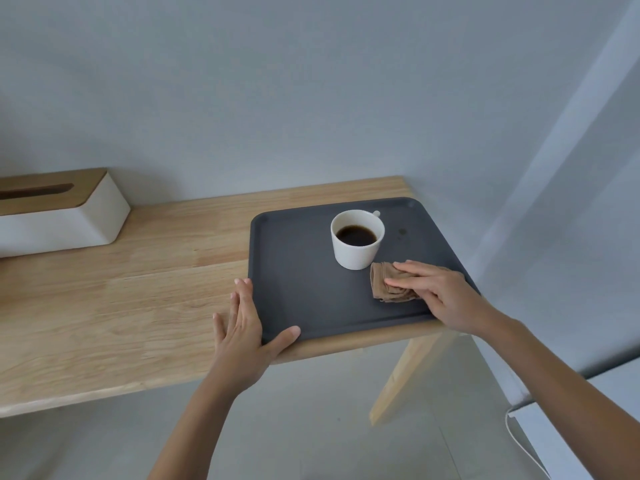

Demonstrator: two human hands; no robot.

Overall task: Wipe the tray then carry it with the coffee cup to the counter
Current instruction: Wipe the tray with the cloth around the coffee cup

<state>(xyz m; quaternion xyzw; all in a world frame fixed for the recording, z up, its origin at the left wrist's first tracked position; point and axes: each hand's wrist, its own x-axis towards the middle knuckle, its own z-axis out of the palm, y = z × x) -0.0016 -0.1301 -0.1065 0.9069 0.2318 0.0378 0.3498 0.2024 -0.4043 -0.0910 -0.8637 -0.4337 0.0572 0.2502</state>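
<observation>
Dark grey tray sits at the wooden worktop's right end, its near edge at the lip. Left hand, fingers spread open, braces the tray's near-left corner; right hand presses flat fingers on a tan cloth just beside the coffee cup. Bare worktop lies leftward toward a tissue box.

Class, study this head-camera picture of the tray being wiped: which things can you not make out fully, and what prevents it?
1. Tissue box: its left end is cut off by the frame's left edge.
2. Cup handle: mostly hidden behind the cup's body.
3. Cloth: partly covered by the right hand.
4. Tray left edge: partly hidden by the left hand.
5. The counter: not in view.
</observation>
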